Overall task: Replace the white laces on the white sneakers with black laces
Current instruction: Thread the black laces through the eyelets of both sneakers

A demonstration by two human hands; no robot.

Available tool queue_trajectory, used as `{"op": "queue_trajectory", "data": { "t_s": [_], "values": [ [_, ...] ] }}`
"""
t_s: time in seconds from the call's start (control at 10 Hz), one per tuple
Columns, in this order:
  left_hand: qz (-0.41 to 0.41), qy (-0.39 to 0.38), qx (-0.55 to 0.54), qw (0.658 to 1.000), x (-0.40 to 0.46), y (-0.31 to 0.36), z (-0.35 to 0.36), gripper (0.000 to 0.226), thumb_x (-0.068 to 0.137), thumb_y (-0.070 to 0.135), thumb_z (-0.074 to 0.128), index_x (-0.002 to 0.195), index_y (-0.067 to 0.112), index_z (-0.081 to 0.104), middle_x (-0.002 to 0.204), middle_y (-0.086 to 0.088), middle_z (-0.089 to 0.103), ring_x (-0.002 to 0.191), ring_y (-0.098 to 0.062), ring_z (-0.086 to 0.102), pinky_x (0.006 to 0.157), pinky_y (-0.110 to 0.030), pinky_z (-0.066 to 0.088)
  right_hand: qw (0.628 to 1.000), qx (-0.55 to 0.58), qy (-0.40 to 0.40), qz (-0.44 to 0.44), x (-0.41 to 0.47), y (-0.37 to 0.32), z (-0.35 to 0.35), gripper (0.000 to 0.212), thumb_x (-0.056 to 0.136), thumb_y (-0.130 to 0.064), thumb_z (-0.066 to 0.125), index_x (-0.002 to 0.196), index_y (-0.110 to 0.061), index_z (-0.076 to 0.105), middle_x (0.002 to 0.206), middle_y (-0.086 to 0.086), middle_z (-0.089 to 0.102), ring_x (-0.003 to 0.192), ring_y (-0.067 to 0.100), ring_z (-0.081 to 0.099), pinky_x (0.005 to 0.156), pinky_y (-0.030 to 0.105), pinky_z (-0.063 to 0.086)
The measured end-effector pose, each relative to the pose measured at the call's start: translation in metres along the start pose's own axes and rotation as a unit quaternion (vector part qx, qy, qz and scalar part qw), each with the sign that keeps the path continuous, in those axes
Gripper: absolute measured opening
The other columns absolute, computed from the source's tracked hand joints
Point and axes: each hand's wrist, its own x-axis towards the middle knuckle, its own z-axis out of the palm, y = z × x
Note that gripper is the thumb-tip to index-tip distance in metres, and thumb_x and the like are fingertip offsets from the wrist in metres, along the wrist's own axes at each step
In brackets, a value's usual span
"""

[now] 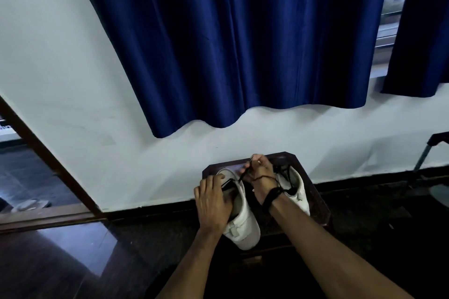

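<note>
Sneaker [243, 221]: our left hand [213, 204] grips it.
Black lace [245, 172]: right hand [257, 172] fingers pinch it, threading.
Next: we pull through.

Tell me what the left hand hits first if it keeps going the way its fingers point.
The left hand points away over the left sneaker, so probably that shoe's black lace at its fingertips, then the stool edge; depth is unclear.

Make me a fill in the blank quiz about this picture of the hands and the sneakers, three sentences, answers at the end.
1. The right hand pinches a lace coloured ____.
2. The left hand grips the ____ sneaker, which is white.
3. Behind the stool hangs a curtain coloured ____.

Missing words: black; left; blue
</note>
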Motion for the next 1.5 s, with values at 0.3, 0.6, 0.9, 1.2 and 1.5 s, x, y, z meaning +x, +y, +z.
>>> {"op": "queue_trajectory", "data": {
  "t_s": [0.3,0.6,0.9,1.2,1.5],
  "values": [
    [-0.019,-0.043,0.055,0.997,0.008,0.030,0.003,0.067,0.059,0.042,0.080,0.116,0.020,0.053,0.109,-0.001,0.054,0.101,-0.024,0.049,0.082,-0.037,0.042,0.454,-0.840,-0.276,-0.113,-0.005,-0.075,-0.018,0.030,0.094,-0.026,0.050,0.114,-0.009,0.064,0.118,0.015,0.062,0.111,0.032,0.058,0.084,0.031,0.042],
    [-0.188,-0.037,-0.027,0.981,0.007,0.035,0.002,0.087,0.042,0.050,0.089,0.115,0.020,0.051,0.112,-0.002,0.058,0.107,-0.026,0.054,0.088,-0.039,0.040,0.517,-0.834,-0.151,-0.120,0.012,-0.148,-0.061,0.026,0.081,-0.058,0.063,0.088,-0.035,0.073,0.085,-0.005,0.068,0.083,0.018,0.062,0.066,0.027,0.042],
    [-0.360,-0.022,-0.106,0.927,-0.006,0.044,-0.007,0.077,0.053,0.044,0.088,0.115,0.018,0.051,0.118,-0.006,0.057,0.114,-0.029,0.054,0.095,-0.042,0.039,0.986,-0.079,-0.125,-0.078,-0.005,-0.136,-0.056,0.023,0.094,-0.023,0.051,0.072,-0.019,0.054,0.089,-0.006,0.070,0.088,0.011,0.059,0.081,0.033,0.045],
    [-0.335,-0.074,-0.072,0.937,-0.004,0.050,-0.006,0.032,0.072,0.040,0.066,0.097,0.019,0.065,0.101,-0.005,0.071,0.100,-0.027,0.066,0.094,-0.036,0.042,0.437,-0.849,-0.263,-0.138,-0.016,-0.099,-0.054,0.050,0.083,-0.046,0.061,0.125,-0.022,0.046,0.117,0.006,0.064,0.108,0.028,0.061,0.087,0.037,0.048],
    [-0.348,-0.059,-0.150,0.923,-0.007,0.053,-0.012,0.025,0.073,0.030,0.069,0.095,0.021,0.064,0.100,-0.006,0.070,0.095,-0.033,0.067,0.075,-0.037,0.053,0.310,-0.895,-0.218,-0.235,-0.016,-0.047,-0.061,0.038,0.094,-0.034,0.044,0.129,-0.019,0.051,0.128,0.007,0.054,0.118,0.030,0.049,0.095,0.046,0.033]
  ]
}}
